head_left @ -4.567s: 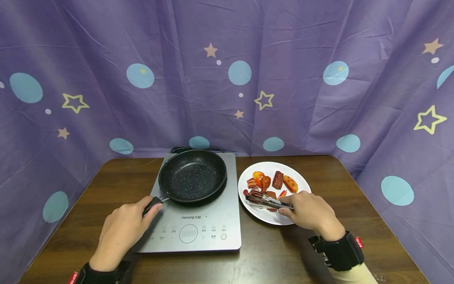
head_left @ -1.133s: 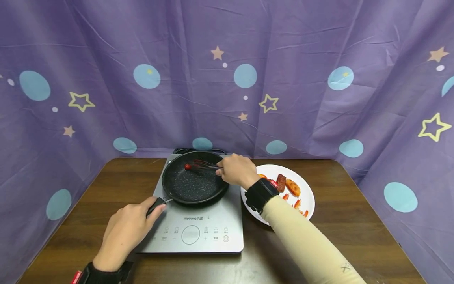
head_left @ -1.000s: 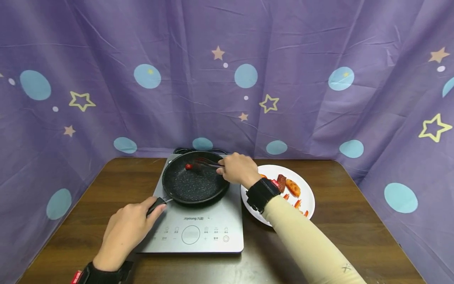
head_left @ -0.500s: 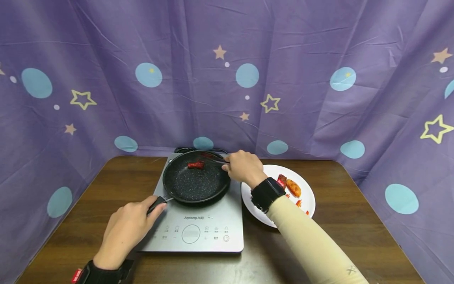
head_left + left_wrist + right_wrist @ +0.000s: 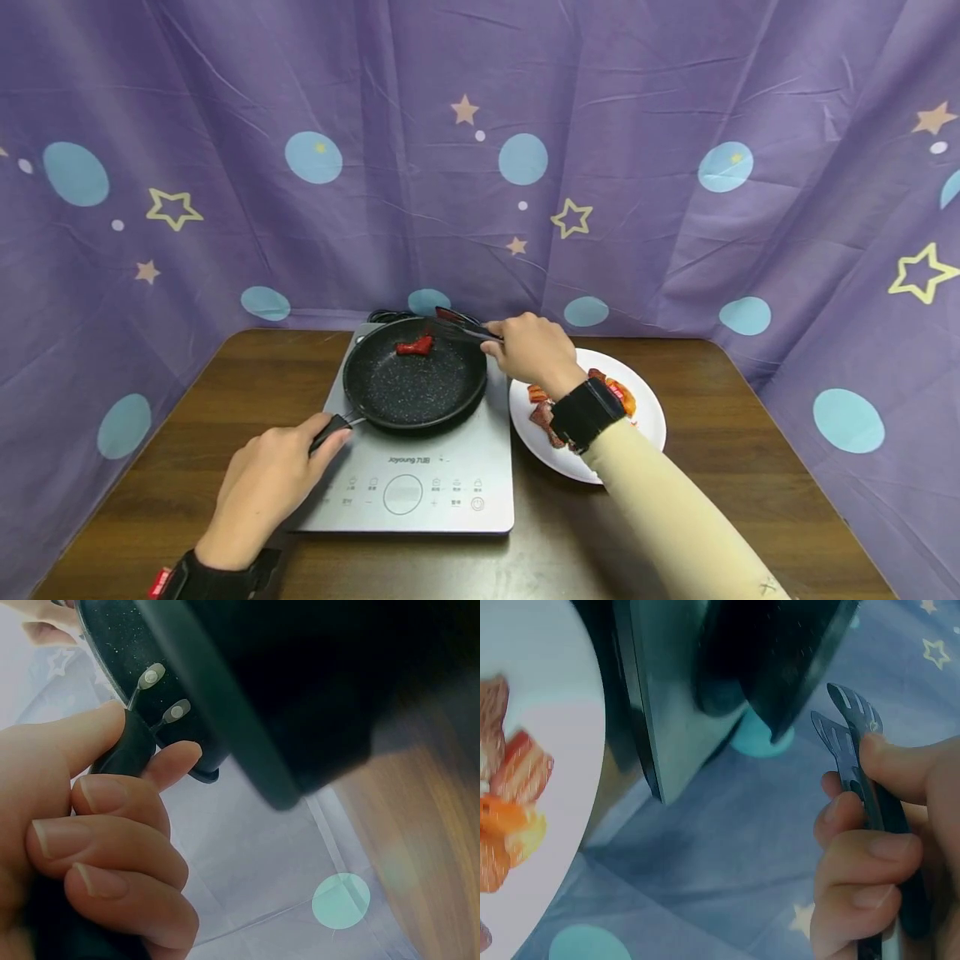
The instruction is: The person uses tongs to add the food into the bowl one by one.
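A small red sausage-like piece with a flared end [image 5: 415, 345] lies in the far part of the black speckled frying pan [image 5: 408, 387]. My left hand [image 5: 262, 479] grips the pan's black handle [image 5: 327, 434]; its curled fingers also show in the left wrist view. In my right hand [image 5: 534, 350] is a pair of food tongs [image 5: 859, 761], held over the pan's far right rim. Their slotted tips stand slightly apart with nothing between them in the right wrist view. My right wrist and sleeve cover part of the white plate [image 5: 525, 435] of food pieces.
Beneath the pan sits a silver induction cooktop [image 5: 345, 517], with a black cord [image 5: 386, 316] behind it. Bacon-like strips [image 5: 525, 766] and other pieces lie on the plate. A purple curtain [image 5: 630, 217] hangs behind the wooden table [image 5: 247, 375].
The tongs went from the plate to the pan, where they let go of the red piece. Now my right hand draws them back to the right. My left hand keeps its grip on the handle.
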Available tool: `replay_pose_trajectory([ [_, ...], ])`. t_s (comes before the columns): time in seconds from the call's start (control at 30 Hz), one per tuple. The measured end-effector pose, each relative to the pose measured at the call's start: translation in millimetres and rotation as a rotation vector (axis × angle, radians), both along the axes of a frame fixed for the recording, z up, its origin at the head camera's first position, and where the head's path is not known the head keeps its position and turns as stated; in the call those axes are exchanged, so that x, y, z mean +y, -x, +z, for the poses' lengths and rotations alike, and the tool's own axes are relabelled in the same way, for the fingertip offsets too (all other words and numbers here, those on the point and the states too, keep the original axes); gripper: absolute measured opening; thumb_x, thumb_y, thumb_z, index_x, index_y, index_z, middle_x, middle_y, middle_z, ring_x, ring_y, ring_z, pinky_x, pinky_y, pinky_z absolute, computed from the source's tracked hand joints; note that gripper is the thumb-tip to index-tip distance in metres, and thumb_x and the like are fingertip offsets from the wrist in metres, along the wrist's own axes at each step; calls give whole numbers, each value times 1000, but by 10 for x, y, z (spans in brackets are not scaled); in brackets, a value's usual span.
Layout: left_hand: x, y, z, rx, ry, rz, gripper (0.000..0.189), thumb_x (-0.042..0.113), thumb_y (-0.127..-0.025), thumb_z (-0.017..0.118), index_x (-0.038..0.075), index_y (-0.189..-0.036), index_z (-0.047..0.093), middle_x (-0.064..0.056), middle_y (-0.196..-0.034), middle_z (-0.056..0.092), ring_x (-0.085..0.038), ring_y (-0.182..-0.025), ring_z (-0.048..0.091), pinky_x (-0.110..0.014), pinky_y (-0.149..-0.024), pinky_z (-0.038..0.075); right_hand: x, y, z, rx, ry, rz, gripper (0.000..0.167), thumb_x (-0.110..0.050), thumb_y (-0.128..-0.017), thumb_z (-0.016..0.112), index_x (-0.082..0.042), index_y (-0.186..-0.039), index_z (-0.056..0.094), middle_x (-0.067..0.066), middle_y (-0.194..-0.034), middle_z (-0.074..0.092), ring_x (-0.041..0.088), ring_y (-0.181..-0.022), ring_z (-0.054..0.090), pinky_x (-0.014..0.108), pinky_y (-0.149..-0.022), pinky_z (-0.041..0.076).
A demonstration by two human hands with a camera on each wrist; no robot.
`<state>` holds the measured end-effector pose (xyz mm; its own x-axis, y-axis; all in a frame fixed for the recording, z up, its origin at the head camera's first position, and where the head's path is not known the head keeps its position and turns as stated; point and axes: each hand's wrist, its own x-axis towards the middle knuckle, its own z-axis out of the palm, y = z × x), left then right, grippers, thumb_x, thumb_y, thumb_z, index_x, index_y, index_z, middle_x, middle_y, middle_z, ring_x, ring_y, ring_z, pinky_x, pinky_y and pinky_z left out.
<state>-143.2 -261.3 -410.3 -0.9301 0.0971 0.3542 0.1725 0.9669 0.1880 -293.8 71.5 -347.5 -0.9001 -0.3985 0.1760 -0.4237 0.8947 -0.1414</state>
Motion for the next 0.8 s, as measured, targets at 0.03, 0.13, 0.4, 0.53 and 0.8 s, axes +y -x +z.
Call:
replay_pose_trajectory([
  [0.03, -1, -1, 0, 4, 1, -3, 39, 43, -100, 75, 10, -122, 77, -10, -63, 67, -21, -47, 58, -33, -38, 32, 47, -16, 21, 4, 12, 0, 44, -50, -105, 64, -30, -145, 69, 7, -134, 74, 31, -103, 75, 50, -77, 59],
  [0.13, -2, 2, 1, 1, 1, -7, 39, 43, -101, 74, 11, -121, 77, -8, -62, 66, -19, -47, 57, -33, -38, 32, 220, -63, 68, 18, 42, -1, 46, -50, -105, 63, -27, -145, 69, 7, -133, 74, 31, -100, 75, 50, -75, 58],
  [0.4, -11, -11, 33, -42, -34, -2, 43, 46, -102, 72, 11, -126, 77, -15, -73, 73, -21, -50, 61, -34, -39, 35, 757, -265, 142, 46, 76, -34, 50, -52, -103, 66, -22, -144, 69, 11, -116, 79, 28, -82, 73, 49, -67, 56],
  [0.53, -11, -11, 41, -46, -42, -4, 43, 47, -102, 71, 11, -126, 77, -17, -79, 75, -26, -55, 66, -36, -40, 37, 1017, -399, 96, 49, 84, -54, 50, -51, -103, 66, -22, -143, 70, 12, -116, 78, 36, -94, 76, 54, -74, 57],
  [0.8, -10, -8, 49, -82, -64, 8, 47, 48, -103, 69, 10, -130, 76, -24, -95, 77, -36, -67, 73, -38, -42, 40, 1310, -650, -79, 44, 82, -40, 43, -47, -100, 70, -22, -135, 74, 4, -98, 77, 27, -86, 73, 50, -68, 55],
])
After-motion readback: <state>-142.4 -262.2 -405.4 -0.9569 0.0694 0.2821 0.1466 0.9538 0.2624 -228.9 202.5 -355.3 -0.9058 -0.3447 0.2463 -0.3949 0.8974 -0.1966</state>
